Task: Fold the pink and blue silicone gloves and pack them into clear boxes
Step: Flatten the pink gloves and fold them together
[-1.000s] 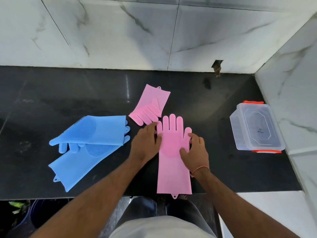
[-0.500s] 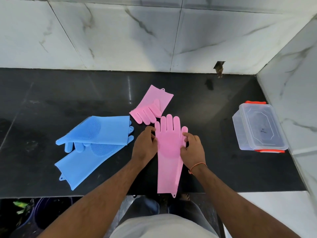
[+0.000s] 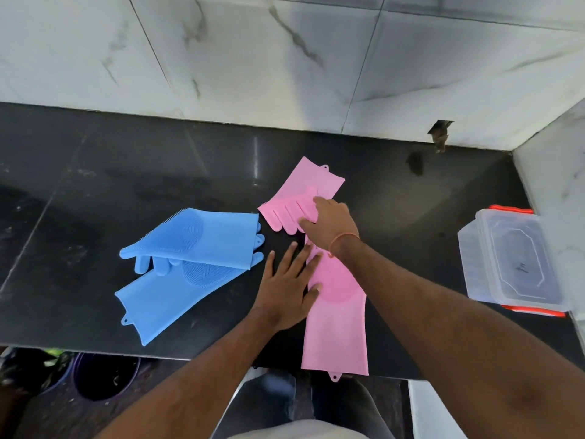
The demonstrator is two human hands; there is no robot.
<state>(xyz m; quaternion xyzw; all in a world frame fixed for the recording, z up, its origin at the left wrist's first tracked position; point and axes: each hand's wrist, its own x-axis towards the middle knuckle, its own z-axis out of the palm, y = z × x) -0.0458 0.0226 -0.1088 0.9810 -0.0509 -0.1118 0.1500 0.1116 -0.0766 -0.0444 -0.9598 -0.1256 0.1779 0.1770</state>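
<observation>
A pink glove (image 3: 337, 318) lies flat on the black counter (image 3: 95, 191), cuff toward me. My left hand (image 3: 289, 286) rests open and flat on its left edge. A second pink glove (image 3: 299, 198), folded, lies just beyond; my right hand (image 3: 329, 221) has reached over and closes its fingers on that glove's finger end. Two blue gloves (image 3: 190, 264) lie overlapped to the left, the upper one folded. A clear box (image 3: 512, 261) with a lid and red clips stands at the right.
White marble walls close the counter at the back and right. The counter's front edge runs just below the flat glove's cuff. A dark bucket (image 3: 104, 375) sits on the floor below left.
My right hand left the near pink glove and reached forward onto the folded pink one. My left hand spread flat on the near glove. The view shifted slightly.
</observation>
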